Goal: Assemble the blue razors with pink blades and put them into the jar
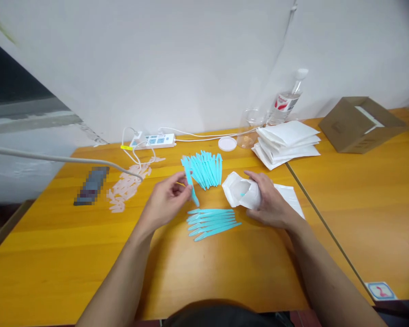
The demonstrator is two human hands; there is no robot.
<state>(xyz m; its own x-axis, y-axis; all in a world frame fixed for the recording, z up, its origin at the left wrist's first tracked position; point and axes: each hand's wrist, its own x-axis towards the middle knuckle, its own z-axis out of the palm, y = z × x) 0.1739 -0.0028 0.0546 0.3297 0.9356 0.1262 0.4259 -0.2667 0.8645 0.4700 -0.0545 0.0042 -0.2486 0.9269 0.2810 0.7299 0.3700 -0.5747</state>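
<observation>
My left hand [172, 197] pinches a turquoise eyebrow razor [190, 184] between thumb and fingers, tilted above the table. In my right hand [271, 200] is a white padded envelope [252, 195], its mouth gaping toward the left. A bit of turquoise shows inside it; the rest of its inside is hidden. Just beyond my left hand lies a pile of turquoise eyebrow razors [206, 169]. Nearer to me, several more razors [213, 223] lie side by side in a row. Another white envelope [289, 197] lies flat, partly behind my right hand.
Small pale pink pieces [127, 186] are scattered at left beside a pixelated dark object [92, 186]. Along the wall stand a power strip [157, 141], a round white lid [227, 144], a clear jar [248, 131], a bottle [286, 104], stacked envelopes [288, 141] and a cardboard box [344, 129].
</observation>
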